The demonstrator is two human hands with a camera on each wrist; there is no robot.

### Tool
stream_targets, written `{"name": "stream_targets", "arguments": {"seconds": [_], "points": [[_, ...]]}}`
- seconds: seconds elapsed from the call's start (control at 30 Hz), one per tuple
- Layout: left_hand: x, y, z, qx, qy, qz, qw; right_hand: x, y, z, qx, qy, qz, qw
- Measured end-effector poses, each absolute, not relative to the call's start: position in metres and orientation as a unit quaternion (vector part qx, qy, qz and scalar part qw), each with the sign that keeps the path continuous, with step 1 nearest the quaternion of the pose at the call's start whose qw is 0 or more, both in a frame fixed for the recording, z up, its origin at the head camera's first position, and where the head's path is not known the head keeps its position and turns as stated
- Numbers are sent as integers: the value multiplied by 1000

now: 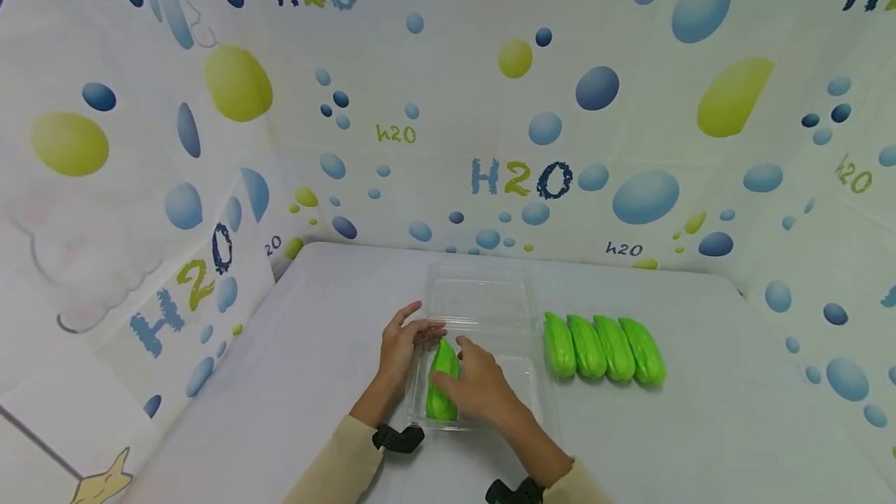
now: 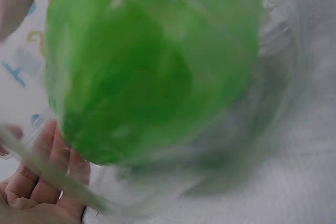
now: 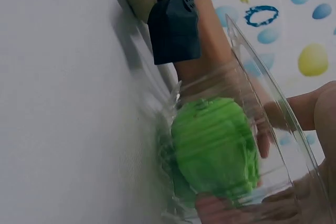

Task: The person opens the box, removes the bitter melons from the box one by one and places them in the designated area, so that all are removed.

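Note:
A clear plastic clamshell box stands on the white table with its lid folded back. Inside its left part lies a bright green, pepper-shaped vegetable, its narrow end pointing away. Over it is my right hand, thumb stretched across its upper surface and other fingers along its right side; the fingertip contact is partly hidden. My left hand rests against the box's left side, fingers extended. Through the plastic, its fingers show in the left wrist view. The vegetable appears behind the box wall in the right wrist view.
Several more green pepper-shaped vegetables lie side by side in a row to the right of the box. The raised lid reaches toward the back edge of the white table. A printed curtain hangs behind.

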State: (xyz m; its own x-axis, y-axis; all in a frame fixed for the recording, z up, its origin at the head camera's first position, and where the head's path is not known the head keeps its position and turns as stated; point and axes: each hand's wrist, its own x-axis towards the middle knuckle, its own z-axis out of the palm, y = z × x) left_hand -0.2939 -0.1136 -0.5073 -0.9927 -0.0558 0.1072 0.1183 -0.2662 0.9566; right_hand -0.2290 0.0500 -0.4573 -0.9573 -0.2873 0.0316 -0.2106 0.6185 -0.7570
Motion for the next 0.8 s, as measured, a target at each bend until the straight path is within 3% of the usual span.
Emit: {"name": "stream_targets", "arguments": {"seconds": [0.8], "points": [[-295, -113, -508, -17, -617, -784, 61, -228, 40, -462, -153, 907, -389, 54]]}}
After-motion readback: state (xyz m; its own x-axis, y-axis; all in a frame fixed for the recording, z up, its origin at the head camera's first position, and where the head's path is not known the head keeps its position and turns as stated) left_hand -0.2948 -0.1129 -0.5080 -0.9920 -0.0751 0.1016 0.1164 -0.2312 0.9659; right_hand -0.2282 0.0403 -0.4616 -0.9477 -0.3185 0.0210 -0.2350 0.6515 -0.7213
